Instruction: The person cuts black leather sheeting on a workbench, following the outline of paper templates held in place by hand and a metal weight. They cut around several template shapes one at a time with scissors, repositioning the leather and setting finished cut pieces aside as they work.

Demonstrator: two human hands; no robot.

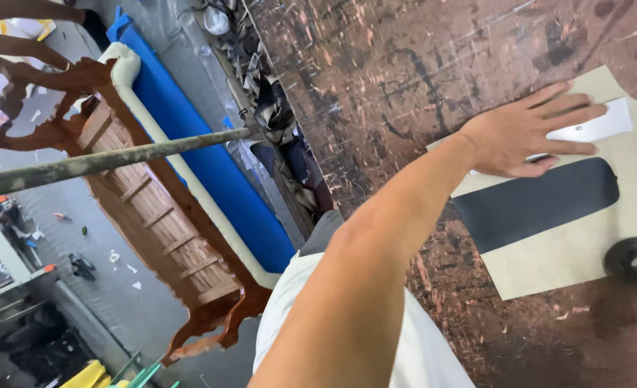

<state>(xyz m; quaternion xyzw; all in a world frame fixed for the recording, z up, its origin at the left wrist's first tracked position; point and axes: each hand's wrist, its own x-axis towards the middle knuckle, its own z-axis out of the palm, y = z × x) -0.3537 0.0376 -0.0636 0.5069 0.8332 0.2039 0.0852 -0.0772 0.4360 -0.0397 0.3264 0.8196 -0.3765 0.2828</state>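
Note:
My left hand (523, 133) reaches out over a worn brown table (405, 72). It lies flat, palm down, fingers spread. Under the fingers is a white cut piece (602, 123), which rests on a beige sheet (563, 251). A black strip (534, 205) lies across the beige sheet just below the hand. At the sheet's right edge a black ring-shaped roll (635, 259) is partly cut off by the frame. My right hand is out of sight.
Dark fabric scraps (275, 108) pile along the table's left edge. Beyond it on the floor stands a carved wooden seat frame (153, 215) with a blue cushion (211, 165). A grey pole (103, 162) crosses over it. Another person's arms (16, 47) show at top left.

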